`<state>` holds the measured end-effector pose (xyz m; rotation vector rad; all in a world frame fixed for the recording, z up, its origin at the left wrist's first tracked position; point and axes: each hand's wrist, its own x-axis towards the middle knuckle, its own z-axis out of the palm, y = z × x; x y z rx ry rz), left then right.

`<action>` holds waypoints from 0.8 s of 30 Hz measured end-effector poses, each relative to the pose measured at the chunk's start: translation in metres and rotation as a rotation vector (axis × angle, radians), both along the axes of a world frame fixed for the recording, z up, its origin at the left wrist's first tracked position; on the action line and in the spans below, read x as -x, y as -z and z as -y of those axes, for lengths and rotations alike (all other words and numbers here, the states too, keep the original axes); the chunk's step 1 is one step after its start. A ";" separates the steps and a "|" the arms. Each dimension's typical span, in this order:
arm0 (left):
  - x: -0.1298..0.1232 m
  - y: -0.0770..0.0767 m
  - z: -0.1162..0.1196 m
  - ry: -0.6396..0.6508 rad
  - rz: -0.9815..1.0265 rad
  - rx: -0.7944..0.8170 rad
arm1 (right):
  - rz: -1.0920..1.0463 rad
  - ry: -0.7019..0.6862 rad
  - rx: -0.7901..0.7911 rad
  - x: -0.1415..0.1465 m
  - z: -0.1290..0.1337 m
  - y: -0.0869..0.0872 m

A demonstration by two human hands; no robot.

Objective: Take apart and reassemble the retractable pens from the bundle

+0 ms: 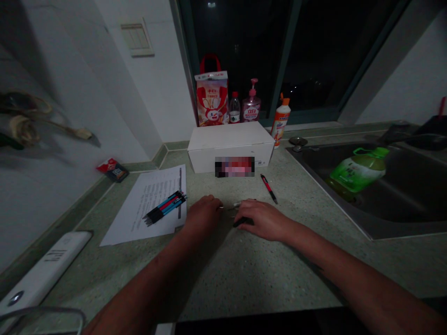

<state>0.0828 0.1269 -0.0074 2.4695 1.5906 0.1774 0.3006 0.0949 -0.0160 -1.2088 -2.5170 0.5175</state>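
Observation:
My left hand (204, 215) rests over the counter with its fingers curled and closed; a tiny shiny tip pokes out by the fingertips, and whatever else they hold is hidden. Facing it, my right hand (263, 219) is closed around a short black piece (240, 223) that sticks out below the fingers. Just ahead of those fingers is a small pale, slim piece (237, 204), too small to name. A red and black pen (268, 188) lies beyond my right hand. Left of my left hand, several blue, red and black pens (165, 207) lie bunched on printed paper sheets (122, 223).
Behind the hands stands a white box (230, 139). Bottles and a red bag (212, 100) line the window. At right, a green-capped jug (359, 171) lies in the sink (363, 230). A white power strip (52, 265) and a small red-black packet (113, 170) are at left.

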 end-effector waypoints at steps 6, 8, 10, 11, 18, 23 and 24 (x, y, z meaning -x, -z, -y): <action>0.000 0.001 -0.001 0.000 0.030 0.018 | 0.041 0.020 0.003 0.000 0.000 0.003; 0.000 0.001 -0.001 -0.001 0.027 0.024 | 0.057 0.014 -0.001 0.001 0.000 0.003; -0.001 0.001 0.000 0.005 0.029 0.024 | 0.070 0.006 -0.004 0.002 0.000 0.003; -0.001 0.002 0.000 0.007 0.039 0.020 | 0.073 0.008 -0.008 0.002 0.000 0.003; -0.002 0.009 -0.001 -0.021 0.307 0.059 | -0.003 0.177 -0.120 -0.002 -0.003 0.003; -0.006 0.011 -0.001 -0.024 0.685 0.210 | -0.044 0.220 -0.172 -0.003 -0.005 0.003; -0.006 0.011 -0.002 -0.025 0.739 0.234 | -0.051 0.223 -0.182 -0.003 -0.005 0.003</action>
